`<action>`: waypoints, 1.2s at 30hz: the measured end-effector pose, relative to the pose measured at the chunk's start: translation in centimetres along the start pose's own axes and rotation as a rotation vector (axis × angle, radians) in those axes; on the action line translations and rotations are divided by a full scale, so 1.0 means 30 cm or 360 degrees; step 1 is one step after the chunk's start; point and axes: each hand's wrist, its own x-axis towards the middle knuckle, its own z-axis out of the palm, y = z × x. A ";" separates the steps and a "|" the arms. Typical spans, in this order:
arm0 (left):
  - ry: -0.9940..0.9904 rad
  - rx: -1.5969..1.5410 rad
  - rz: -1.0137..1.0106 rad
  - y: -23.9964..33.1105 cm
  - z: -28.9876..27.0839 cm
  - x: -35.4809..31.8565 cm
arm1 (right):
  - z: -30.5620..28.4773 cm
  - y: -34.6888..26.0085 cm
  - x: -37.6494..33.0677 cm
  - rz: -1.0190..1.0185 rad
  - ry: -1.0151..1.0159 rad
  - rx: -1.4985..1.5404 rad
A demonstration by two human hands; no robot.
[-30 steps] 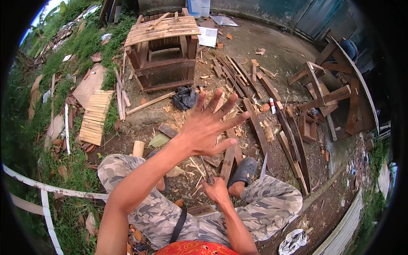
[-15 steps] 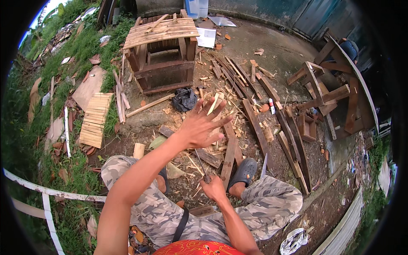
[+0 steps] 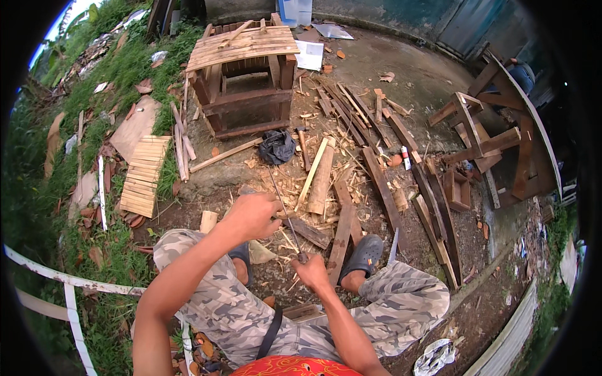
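Observation:
My right hand (image 3: 311,271) is closed around the handle of a long, thin, dark blade (image 3: 280,199), which points up and away between my legs. Just left of the blade, my left hand (image 3: 253,215) is loosely curled, and nothing shows in its fingers. Beyond both hands, a round bamboo piece (image 3: 322,178) lies on the shavings, with a pale split bamboo strip (image 3: 311,173) along its left side. A hammer (image 3: 305,150) lies farther off, beside a crumpled black plastic bag (image 3: 277,147).
A wooden frame (image 3: 248,103) topped with bamboo slats stands at the back. To the left lies a bamboo slat panel (image 3: 145,175). Dark planks (image 3: 382,188) stretch along the right, near a saw blade (image 3: 394,245) and an overturned wooden table (image 3: 520,144).
My left hand has drawn back toward me and to the left, and its spread fingers have curled in. This uncovers the bamboo piece and the strip. My right hand keeps its grip.

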 end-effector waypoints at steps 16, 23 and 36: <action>0.0393 0.0058 0.0297 -0.124 0.128 -0.034 | 0.053 -0.022 0.083 0.0290 -0.0806 0.1052; 0.0463 0.0083 0.0118 -0.152 0.117 -0.002 | 0.042 -0.068 0.117 -0.0133 0.0069 -0.0098; 0.0451 0.0003 0.0134 -0.195 0.086 0.011 | 0.191 0.228 0.492 0.0579 -0.0740 0.0896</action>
